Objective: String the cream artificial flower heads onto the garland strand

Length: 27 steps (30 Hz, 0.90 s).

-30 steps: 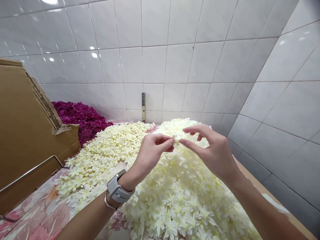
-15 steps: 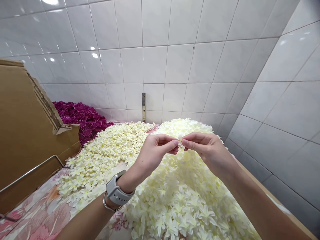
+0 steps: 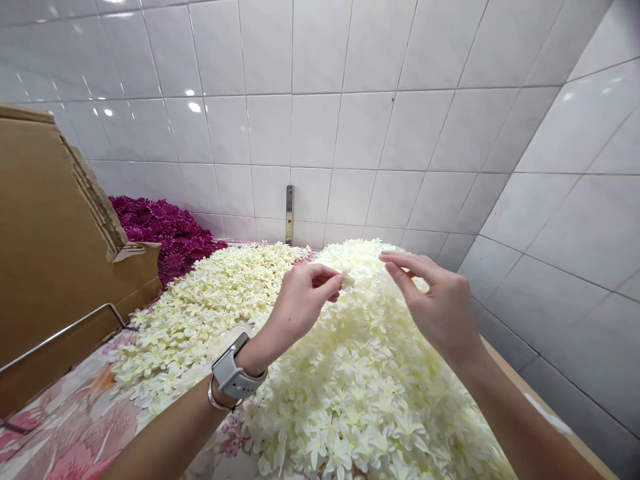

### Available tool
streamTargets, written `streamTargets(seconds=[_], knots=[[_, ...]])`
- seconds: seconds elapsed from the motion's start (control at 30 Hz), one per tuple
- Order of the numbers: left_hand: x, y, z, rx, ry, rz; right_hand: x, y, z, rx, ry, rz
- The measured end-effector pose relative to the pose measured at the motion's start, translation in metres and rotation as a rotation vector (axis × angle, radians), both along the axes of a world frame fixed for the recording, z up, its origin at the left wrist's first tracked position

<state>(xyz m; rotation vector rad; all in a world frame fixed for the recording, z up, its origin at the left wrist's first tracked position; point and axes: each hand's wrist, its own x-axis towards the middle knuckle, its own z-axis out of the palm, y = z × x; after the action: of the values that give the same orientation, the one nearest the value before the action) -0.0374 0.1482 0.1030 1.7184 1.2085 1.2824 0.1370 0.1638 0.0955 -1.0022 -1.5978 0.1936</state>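
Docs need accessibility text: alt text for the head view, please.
The left hand pinches a small cream flower above a heap of cream flowers, while the right hand hovers open beside it, not touching. To the left lie purple flowers and a cardboard box.

Glossy white tiled walls meet in a corner, catching lamp reflections, with a metal strip low down.

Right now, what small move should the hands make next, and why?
Probably the left hand should lay its pinched flower on the flat pile to its left: the right hand is open and apart from the flower, and single flowers already lie spread there.
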Motion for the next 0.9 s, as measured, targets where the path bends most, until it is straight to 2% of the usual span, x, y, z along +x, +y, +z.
streamTargets(seconds=[0.07,0.13,0.3,0.37,0.47,0.57,0.63,0.73,0.9], knots=[[0.001,0.001,0.000,-0.008,-0.021,-0.026,-0.005,-0.003,0.000,0.105,-0.154,0.015],[0.002,0.000,0.001,-0.022,-0.046,-0.065,-0.009,-0.006,0.000,0.073,-0.209,0.099],[0.003,-0.001,0.004,-0.139,-0.210,-0.225,-0.006,-0.008,0.004,-0.275,-0.001,0.407],[0.002,0.000,0.004,-0.162,-0.253,-0.260,-0.001,-0.006,0.006,-0.364,0.053,0.461],[0.000,0.000,0.004,-0.155,-0.239,-0.227,0.005,-0.003,0.007,-0.358,0.050,0.352],[0.001,0.001,0.003,-0.127,-0.216,-0.133,0.003,-0.003,0.004,-0.107,-0.057,0.099],[0.001,0.001,0.003,-0.122,-0.210,-0.101,0.000,-0.004,0.002,0.044,-0.170,0.047],[0.003,0.001,0.002,-0.127,-0.194,-0.131,-0.006,-0.009,0.001,0.053,-0.254,0.144],[0.005,-0.003,0.004,-0.140,-0.221,-0.189,-0.005,-0.011,0.006,-0.238,-0.096,0.339]])
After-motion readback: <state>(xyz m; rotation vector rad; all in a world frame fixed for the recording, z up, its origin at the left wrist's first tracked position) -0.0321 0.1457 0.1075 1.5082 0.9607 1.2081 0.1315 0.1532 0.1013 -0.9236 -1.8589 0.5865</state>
